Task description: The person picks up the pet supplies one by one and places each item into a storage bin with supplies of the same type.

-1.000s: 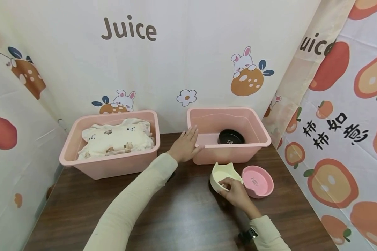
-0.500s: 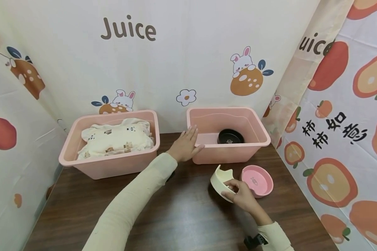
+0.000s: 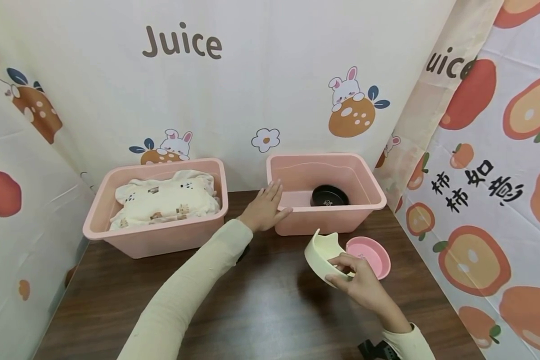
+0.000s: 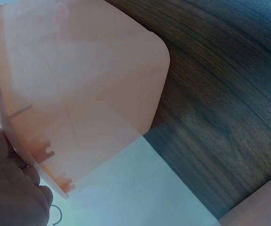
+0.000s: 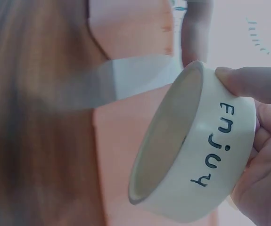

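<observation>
A pale yellow pet bowl (image 3: 320, 256) with ear-shaped points on its rim hangs tilted above the table. My right hand (image 3: 361, 284) pinches its near edge between thumb and fingers. In the right wrist view the bowl (image 5: 210, 155) shows dark "Enjoy" lettering on its side and its hollow underside. Just behind it, a pink bowl (image 3: 372, 252) lies on the table, partly hidden by my right hand. My left hand (image 3: 263, 207) rests with straight fingers on the left rim of the right pink bin (image 3: 324, 220). Inside that bin sits a black bowl (image 3: 329, 195).
Another pink bin (image 3: 162, 239) stands at the left, holding a cream cloth bundle (image 3: 171, 197) with animal prints. Both bins stand on the dark wooden table (image 3: 252, 310) near the back. A printed curtain (image 3: 234, 100) hangs close behind them and along both sides.
My right hand has tipped the pale yellow bowl and lifted it off the table, shifting slightly right and nearer. My left hand keeps its place on the bin rim.
</observation>
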`<control>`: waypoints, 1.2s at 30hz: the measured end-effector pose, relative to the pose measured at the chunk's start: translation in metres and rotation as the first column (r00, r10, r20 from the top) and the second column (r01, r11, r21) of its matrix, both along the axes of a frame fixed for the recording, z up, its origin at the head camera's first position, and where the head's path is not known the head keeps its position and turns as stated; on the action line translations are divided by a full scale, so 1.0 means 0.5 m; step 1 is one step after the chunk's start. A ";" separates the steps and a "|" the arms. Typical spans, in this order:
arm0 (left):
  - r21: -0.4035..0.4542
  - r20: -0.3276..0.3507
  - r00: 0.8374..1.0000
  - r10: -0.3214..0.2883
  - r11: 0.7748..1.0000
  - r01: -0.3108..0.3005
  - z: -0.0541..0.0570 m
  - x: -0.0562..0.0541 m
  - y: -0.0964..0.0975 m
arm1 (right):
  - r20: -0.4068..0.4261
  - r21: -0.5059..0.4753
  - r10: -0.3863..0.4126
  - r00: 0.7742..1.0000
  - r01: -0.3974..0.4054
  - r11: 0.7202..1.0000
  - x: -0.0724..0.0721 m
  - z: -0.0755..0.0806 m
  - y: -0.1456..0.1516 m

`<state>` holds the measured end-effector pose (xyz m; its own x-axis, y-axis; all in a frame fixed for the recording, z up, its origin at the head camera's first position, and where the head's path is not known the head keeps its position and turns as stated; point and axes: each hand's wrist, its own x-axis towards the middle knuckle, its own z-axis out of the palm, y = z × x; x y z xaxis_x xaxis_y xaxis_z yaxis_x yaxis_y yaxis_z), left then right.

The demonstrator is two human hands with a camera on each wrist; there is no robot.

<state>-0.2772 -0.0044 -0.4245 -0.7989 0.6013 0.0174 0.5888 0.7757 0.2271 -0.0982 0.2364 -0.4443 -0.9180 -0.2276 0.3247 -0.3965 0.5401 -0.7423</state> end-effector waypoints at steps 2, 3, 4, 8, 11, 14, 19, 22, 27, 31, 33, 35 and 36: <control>0.002 0.003 1.000 0.001 1.000 -0.001 -0.001 -0.001 0.000 | -0.042 0.019 0.012 0.999 -0.011 1.000 0.008 0.032 -0.009; 0.000 0.003 1.000 0.001 1.000 -0.001 -0.001 -0.001 0.000 | -0.057 0.022 0.017 0.998 -0.015 1.000 0.013 0.050 -0.015; 0.002 0.004 1.000 0.000 1.000 0.000 -0.001 -0.001 -0.001 | -0.071 0.026 0.020 0.997 -0.018 0.999 0.018 0.067 -0.020; 0.008 0.015 1.000 -0.006 1.000 0.006 0.001 -0.002 -0.002 | -0.133 0.023 0.050 0.990 -0.047 0.999 0.022 0.112 -0.030; 0.001 0.019 1.000 -0.004 1.000 0.004 0.002 -0.003 -0.004 | -0.165 0.030 0.061 0.984 -0.057 0.998 0.007 0.110 -0.019; -0.002 0.022 1.000 0.001 1.000 -0.001 0.003 -0.002 -0.005 | -0.164 0.046 0.056 0.985 -0.049 0.998 -0.013 0.107 -0.005; 0.021 0.028 1.000 0.004 1.000 -0.005 0.003 0.000 -0.003 | -0.148 0.052 0.055 0.987 -0.048 0.997 -0.041 0.128 0.003; 0.037 0.021 1.000 0.006 0.999 -0.007 0.001 0.001 -0.002 | -0.171 0.054 0.063 0.983 -0.054 0.997 -0.056 0.141 0.001; 0.041 0.002 1.000 0.006 0.999 -0.006 -0.003 0.000 0.000 | -0.222 0.040 0.079 0.972 -0.072 0.997 -0.079 0.148 -0.009; 0.036 0.005 1.000 0.001 0.999 -0.001 -0.002 -0.001 0.001 | -0.236 0.004 0.066 0.970 -0.067 0.998 -0.096 0.145 -0.021; 0.041 0.008 1.000 0.001 0.999 -0.001 0.000 0.000 0.000 | -0.247 -0.004 0.063 0.967 -0.066 0.998 -0.107 0.143 -0.026; 0.043 0.014 1.000 0.002 0.999 -0.003 0.001 0.001 0.000 | -0.253 -0.004 0.063 0.965 -0.066 0.998 -0.118 0.143 -0.030; 0.047 0.013 1.000 0.002 0.999 -0.003 0.002 0.001 0.000 | -0.255 -0.001 0.062 0.965 -0.064 0.998 -0.123 0.143 -0.031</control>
